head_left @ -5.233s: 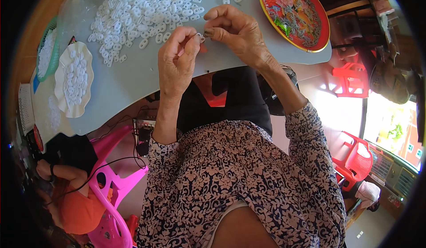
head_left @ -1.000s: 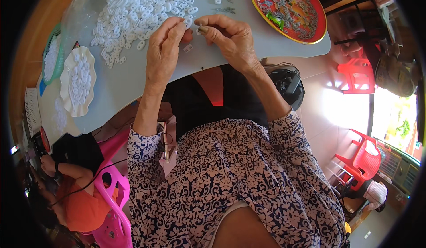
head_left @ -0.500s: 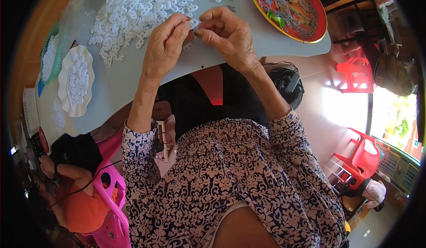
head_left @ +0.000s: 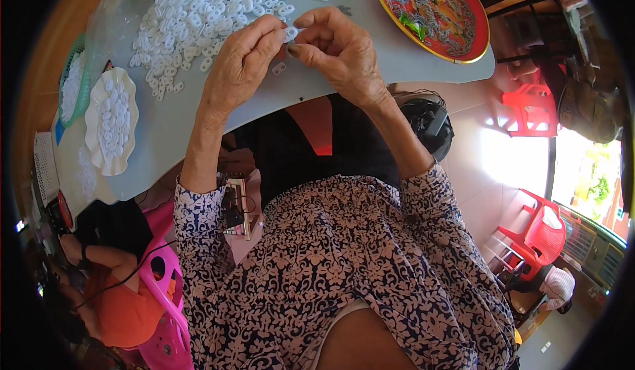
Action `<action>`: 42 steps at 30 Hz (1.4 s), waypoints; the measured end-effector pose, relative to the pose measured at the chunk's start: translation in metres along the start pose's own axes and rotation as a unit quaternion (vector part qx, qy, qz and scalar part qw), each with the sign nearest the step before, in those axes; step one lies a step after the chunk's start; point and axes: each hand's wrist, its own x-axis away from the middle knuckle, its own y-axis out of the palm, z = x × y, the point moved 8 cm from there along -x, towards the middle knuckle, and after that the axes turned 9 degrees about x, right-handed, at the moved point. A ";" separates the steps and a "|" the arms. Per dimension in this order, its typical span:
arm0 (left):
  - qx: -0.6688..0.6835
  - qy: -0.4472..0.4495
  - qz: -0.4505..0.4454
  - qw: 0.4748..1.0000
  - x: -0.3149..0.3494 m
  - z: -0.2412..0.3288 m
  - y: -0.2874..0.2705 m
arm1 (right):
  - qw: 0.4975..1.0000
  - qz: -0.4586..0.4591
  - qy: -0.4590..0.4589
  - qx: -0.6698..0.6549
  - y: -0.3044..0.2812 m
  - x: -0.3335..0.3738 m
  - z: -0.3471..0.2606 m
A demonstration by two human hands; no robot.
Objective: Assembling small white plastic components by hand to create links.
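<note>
1. Pinching 1 white piece [head_left: 290, 34] above the table [head_left: 175, 122], my left hand [head_left: 239, 65] is nearly closed.
2. My right hand [head_left: 344, 53] curls beside it; whether it holds anything, I cannot tell.
3. The piece looks light, stiff, slick; I'd grip its rim.

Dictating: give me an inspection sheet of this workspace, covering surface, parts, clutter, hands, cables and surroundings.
Surface: grey table, partly covered.
Parts: white two-holed pieces heaped loosely; small grey bits spread in the red tray.
Clutter: scalloped dish and green basket, both holding white items.
Left hand: fingertips grip one white piece.
Right hand: fingertips close beside it; any hold unclear.
Cables: dark cable by the pink chair.
Surroundings: another person's orange garment; red chairs right.
</note>
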 end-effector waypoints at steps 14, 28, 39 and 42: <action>-0.019 -0.018 -0.044 0.999 -0.002 -0.006 0.004 | 1.000 -0.001 0.005 -0.007 -0.002 0.000 0.000; -0.026 -0.059 -0.146 0.987 -0.007 -0.005 0.010 | 1.000 -0.013 -0.008 -0.008 -0.001 0.001 0.004; 0.035 -0.029 -0.002 0.999 0.005 -0.006 0.012 | 0.999 -0.006 0.002 -0.031 0.000 0.000 0.001; 0.040 -0.033 0.034 0.998 0.005 -0.009 0.005 | 0.999 0.002 -0.021 -0.030 0.001 0.001 -0.004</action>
